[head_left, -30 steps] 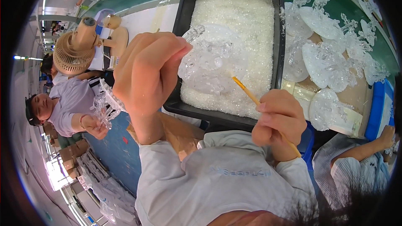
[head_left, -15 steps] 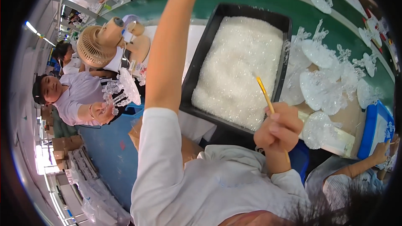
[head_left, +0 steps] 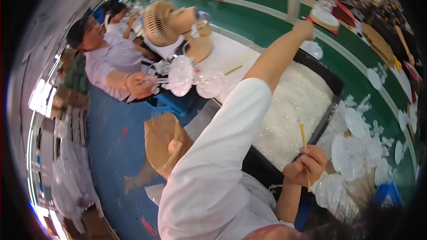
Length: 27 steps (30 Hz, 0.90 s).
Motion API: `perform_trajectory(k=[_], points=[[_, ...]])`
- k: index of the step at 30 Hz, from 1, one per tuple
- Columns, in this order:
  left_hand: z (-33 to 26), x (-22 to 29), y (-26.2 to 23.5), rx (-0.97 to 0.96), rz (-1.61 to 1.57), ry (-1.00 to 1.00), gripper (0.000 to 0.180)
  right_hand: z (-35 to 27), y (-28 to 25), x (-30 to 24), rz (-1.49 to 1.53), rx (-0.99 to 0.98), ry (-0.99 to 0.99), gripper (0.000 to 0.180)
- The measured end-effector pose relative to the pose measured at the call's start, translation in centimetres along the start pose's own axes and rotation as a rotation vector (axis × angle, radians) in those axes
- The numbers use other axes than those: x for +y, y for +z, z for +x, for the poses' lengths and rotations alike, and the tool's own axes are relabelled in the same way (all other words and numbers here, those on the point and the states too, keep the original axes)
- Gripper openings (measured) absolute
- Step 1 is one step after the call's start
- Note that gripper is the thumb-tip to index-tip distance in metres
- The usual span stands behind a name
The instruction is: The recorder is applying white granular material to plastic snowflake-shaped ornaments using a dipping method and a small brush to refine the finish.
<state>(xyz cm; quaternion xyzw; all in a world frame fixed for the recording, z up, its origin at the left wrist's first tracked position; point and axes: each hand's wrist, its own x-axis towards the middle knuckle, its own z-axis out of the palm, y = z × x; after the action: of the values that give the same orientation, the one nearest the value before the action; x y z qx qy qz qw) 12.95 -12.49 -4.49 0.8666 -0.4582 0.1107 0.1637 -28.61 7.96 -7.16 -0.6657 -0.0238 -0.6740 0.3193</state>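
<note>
By the green tabletop (head_left: 262,18) lies a black tray (head_left: 324,68) of white granules (head_left: 296,102); the person's left arm (head_left: 274,64) spans it, so a dipping sleeve (head_left: 222,151) could – likely enough – drag granules over the rim; clear pieces (head_left: 351,158) crowd close beyond the right hand (head_left: 307,166), where a careless swing might scratch them; a clear disc (head_left: 312,50) sits just beside the left hand (head_left: 304,31), past the tray's far edge – whether those fingers grasp it cannot be told; the right hand pinches a slim yellow stick (head_left: 303,135), tip over the granules; a slack grip might drop it there.
</note>
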Motion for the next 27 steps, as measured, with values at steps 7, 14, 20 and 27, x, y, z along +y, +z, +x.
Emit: perform_trajectory(k=[7,14,20,27], points=[[-24.8,5.0,-26.3,0.147,0.173,0.002,0.032,0.1,-0.6,0.9,0.073,-0.047,0.050,0.005],[-47.6,-5.7,-28.0,0.526,0.141,-1.002,0.050,-0.5,-1.1,1.7,0.070,-0.046,0.083,0.009],[-48.3,-12.0,-22.1,0.818,-0.074,-0.923,0.062,-0.3,-0.9,1.5,0.040,-0.056,0.106,0.012],[-46.3,-13.1,-21.6,0.797,0.204,-0.875,0.051,0.1,-0.3,0.7,-0.024,-0.075,0.157,0.009]])
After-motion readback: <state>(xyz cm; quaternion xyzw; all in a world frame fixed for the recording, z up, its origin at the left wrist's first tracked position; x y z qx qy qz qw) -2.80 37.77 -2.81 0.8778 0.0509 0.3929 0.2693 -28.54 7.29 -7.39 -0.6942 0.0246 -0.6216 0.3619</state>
